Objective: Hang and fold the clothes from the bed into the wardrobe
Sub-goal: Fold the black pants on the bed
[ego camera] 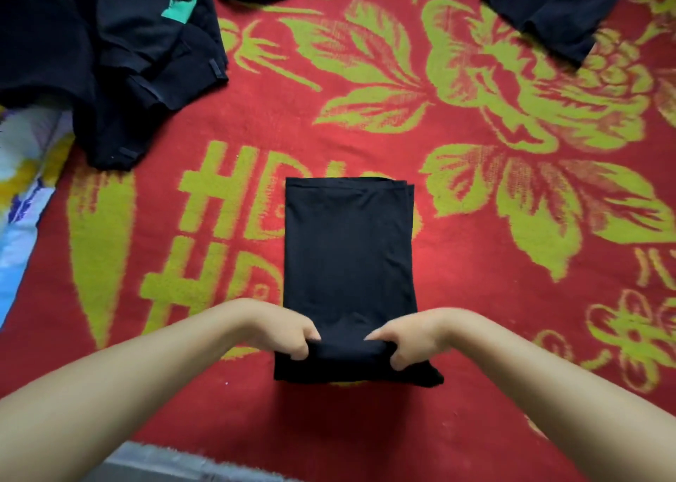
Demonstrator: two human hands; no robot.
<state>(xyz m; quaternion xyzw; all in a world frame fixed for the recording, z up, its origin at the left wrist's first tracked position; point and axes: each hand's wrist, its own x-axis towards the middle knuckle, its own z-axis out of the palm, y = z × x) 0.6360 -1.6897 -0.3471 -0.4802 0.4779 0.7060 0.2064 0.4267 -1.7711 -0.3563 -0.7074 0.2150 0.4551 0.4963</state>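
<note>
Black garment (349, 262) lay folded into a narrow, smooth rectangle on the red blanket (475, 353), its near edge lifted, pinched by left hand (289, 329) and right hand (409, 339), fingers clamped on cloth.

A black folded cloth (349, 258) lies flat in the middle of the red and green blanket (475, 298). The left hand (289, 329) and the right hand (406, 339) each pinch its near edge at 6 o'clock. A pile of dark clothes (109, 60) sits at 10 o'clock, and another dark piece (548, 9) at 1 o'clock.
</note>
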